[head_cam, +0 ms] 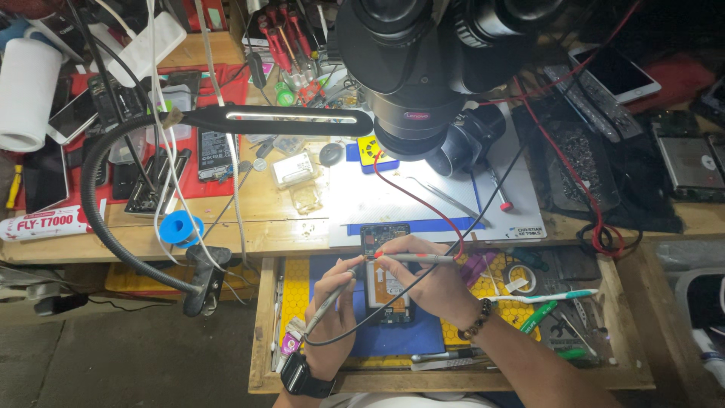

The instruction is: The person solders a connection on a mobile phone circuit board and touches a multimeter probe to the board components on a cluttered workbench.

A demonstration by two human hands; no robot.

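Left hand (331, 310): fingers closed in a pen grip around a grey test probe (332, 298), its tip angled up and toward the right hand. A black lead (423, 279) loops away below the grip. A black watch (306, 378) sits on the wrist.

Right hand (430, 283): fingers closed around a second probe with a red collar (408, 258), held nearly level, tip pointing left. A red lead (411, 198) rises from it toward the microscope (415, 68). A beaded bracelet (477, 323) circles the wrist.

Opened phone (385, 272): lies lengthwise directly beneath and between both grips, on a blue mat (393, 340) in the open wooden drawer (264, 325). Both probe tips meet over its upper part; whether they touch the board cannot be told.

Surroundings relative to the grips:
- Right of the right hand: white toothbrush with green head end (555, 296), roll of tape (521, 278).
- Above the grips: white work mat with blue edging (408, 198), and a square yellow label (370, 149) on a blue base under the microscope.
- Far left of the left hand: white tube with red lettering (45, 224), blue tape roll (181, 228), white paper roll (26, 94).
- Upper left: black gooseneck lamp bar (279, 119), lit.
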